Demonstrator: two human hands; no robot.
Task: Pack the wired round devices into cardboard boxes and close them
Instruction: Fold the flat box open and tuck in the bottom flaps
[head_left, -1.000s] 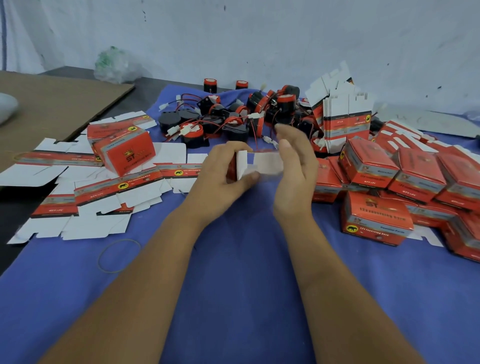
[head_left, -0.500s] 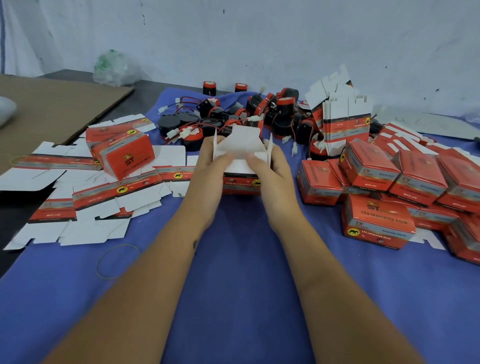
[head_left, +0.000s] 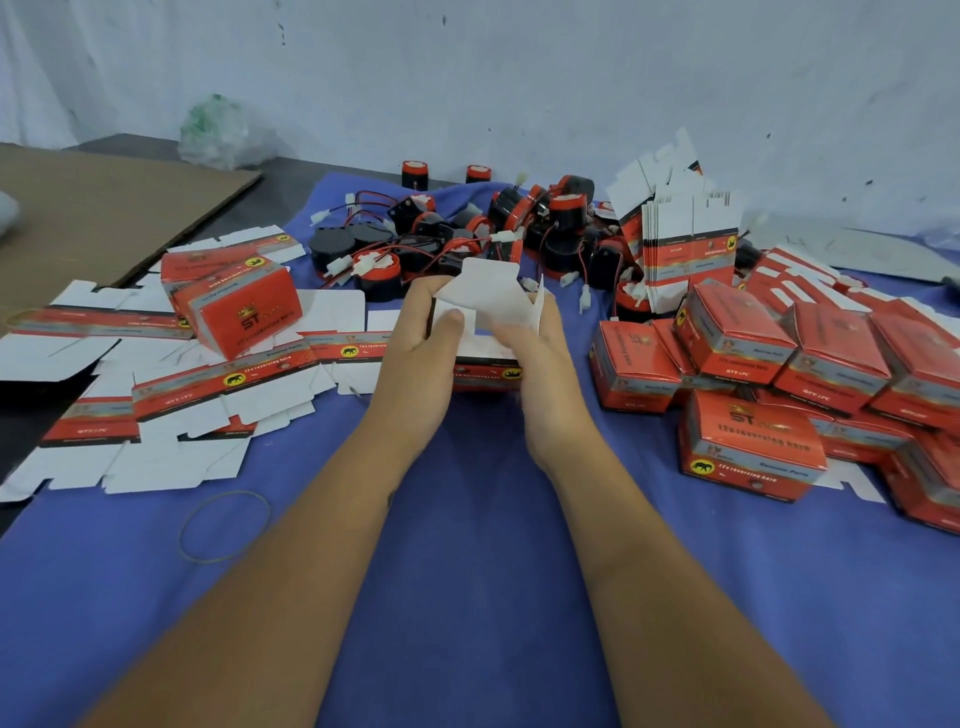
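1. Two hands work one small red-and-white printed cardboard box (head_left: 485, 371) at mid-desk in the head view, the only view. Left hand (head_left: 421, 358) grips its left side, thumb pressed on a white inner flap. Right hand (head_left: 530, 358) grips the right side, fingers curled round the wall; the fingertips are hidden behind the card.
2. Box flaps: the white tuck flap (head_left: 488, 283) stands up at the back and a side flap pokes up on the right. So the top is not shut yet. Can't tell whether a device is inside.
3. Loose stock: the pile of black round devices w/ red caps, red wires and white plugs (head_left: 457, 234) sits just beyond the box, on the blue cloth (head_left: 467, 571) that covers the desk.
4. Done boxes: a heap of closed red boxes (head_left: 779, 374) to the right, one more closed red box (head_left: 244, 312) on the left atop flat unfolded carton blanks (head_left: 156, 415). A bundle of folded blanks (head_left: 685, 254) stands upright behind the heap.
5. Judged step: folding the dust flaps in, then the tuck. Do it well by pressing both side flaps flat first, keeping any wire below the rim, then bending the tuck flap along its crease and sliding the tongue inside the front wall, w/ the left hand steadying the body so it doesn't skew.
6. Misc: a thin yellow-green rubber band (head_left: 223, 527) lies near left.
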